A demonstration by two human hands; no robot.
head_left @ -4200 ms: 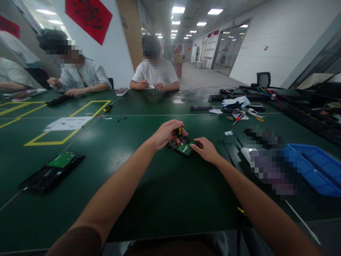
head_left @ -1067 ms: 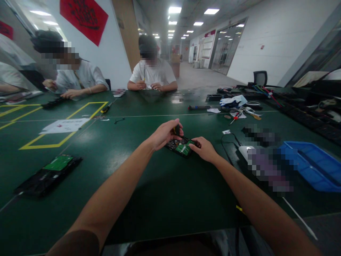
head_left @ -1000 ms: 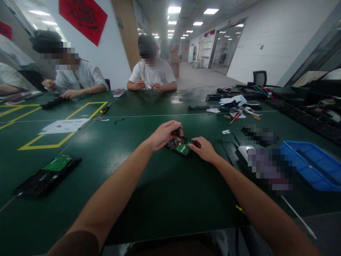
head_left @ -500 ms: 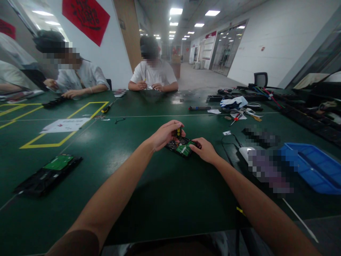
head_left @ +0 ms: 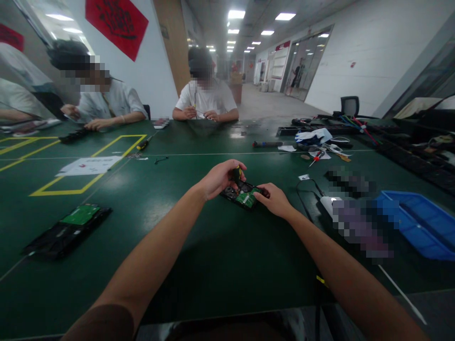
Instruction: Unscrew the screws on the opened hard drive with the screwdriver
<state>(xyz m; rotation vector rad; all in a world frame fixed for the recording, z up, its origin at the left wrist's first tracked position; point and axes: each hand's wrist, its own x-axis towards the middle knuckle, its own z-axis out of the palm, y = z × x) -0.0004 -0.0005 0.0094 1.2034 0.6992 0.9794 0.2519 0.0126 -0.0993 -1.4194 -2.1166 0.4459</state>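
Observation:
A small black device with a green circuit board lies on the green table straight ahead. My left hand is closed around the black and yellow handle of a screwdriver, held upright with its tip on the device. At the device's right edge my right hand pinches and steadies it with curled fingers.
A second opened device with a green board lies at the left. A blue tray and cables sit at the right, tools and gloves farther back. Two people sit at the far side, a paper sheet inside yellow tape lines.
My left hand has shifted its grip slightly on the screwdriver handle, as if twisting it. The right hand and the device stay in place.

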